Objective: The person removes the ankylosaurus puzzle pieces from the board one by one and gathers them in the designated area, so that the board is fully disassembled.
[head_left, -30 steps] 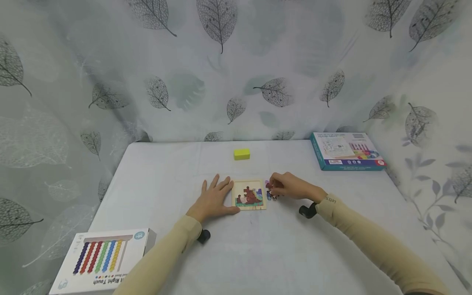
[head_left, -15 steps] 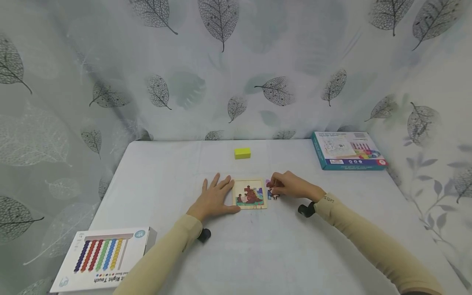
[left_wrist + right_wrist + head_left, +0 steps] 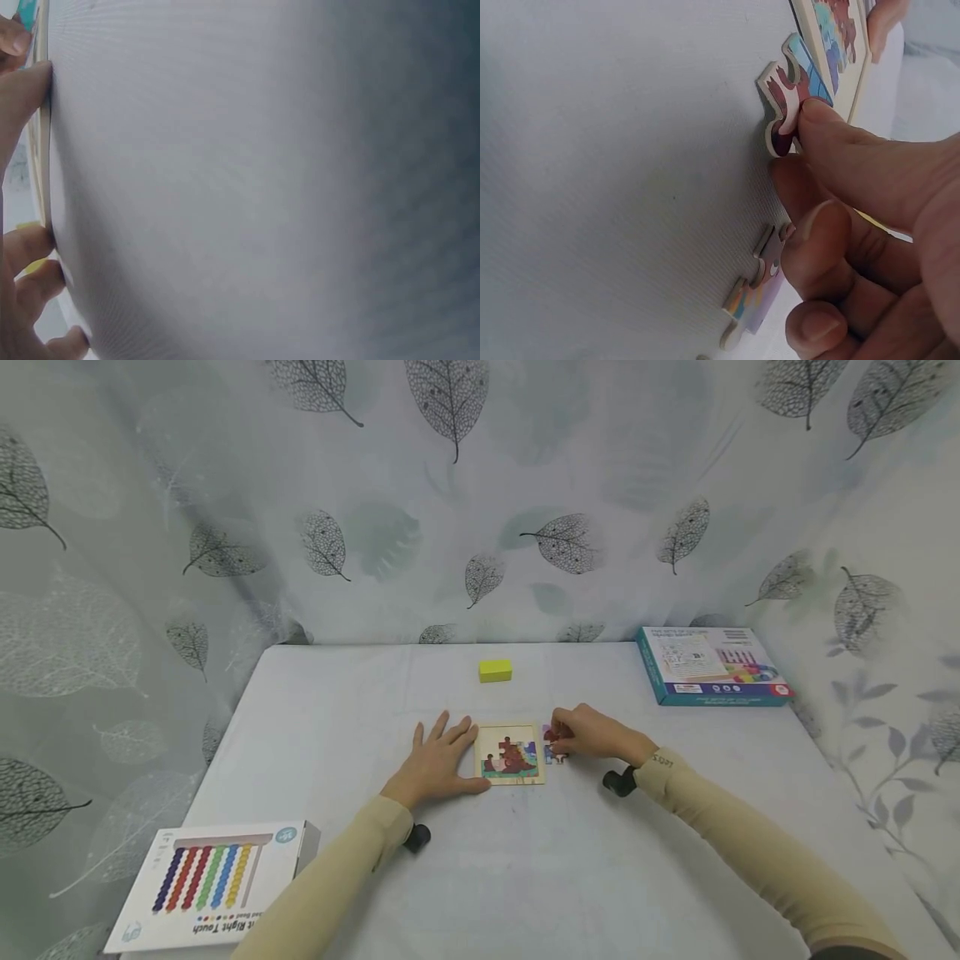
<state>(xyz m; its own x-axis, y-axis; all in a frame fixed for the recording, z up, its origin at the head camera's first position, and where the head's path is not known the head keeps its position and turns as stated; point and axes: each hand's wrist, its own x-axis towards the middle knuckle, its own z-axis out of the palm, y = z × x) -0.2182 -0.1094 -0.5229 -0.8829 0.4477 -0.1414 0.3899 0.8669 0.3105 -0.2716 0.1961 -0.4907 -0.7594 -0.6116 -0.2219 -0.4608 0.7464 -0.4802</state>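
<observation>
Hands [image 3: 435, 764], two; loose puzzle pieces [image 3: 795, 97], two.

Both arms wear long, close-fitting sleeves of pale tan cloth that reach to the wrists. The cuff of the right sleeve [image 3: 663, 763] bears small dark printed letters. A small black camera unit is strapped under each wrist, one below the left sleeve [image 3: 417, 837] and one below the right [image 3: 619, 782]. The left hand [image 3: 435, 766] and right hand [image 3: 592, 735] are bare, without rings or gloves
</observation>
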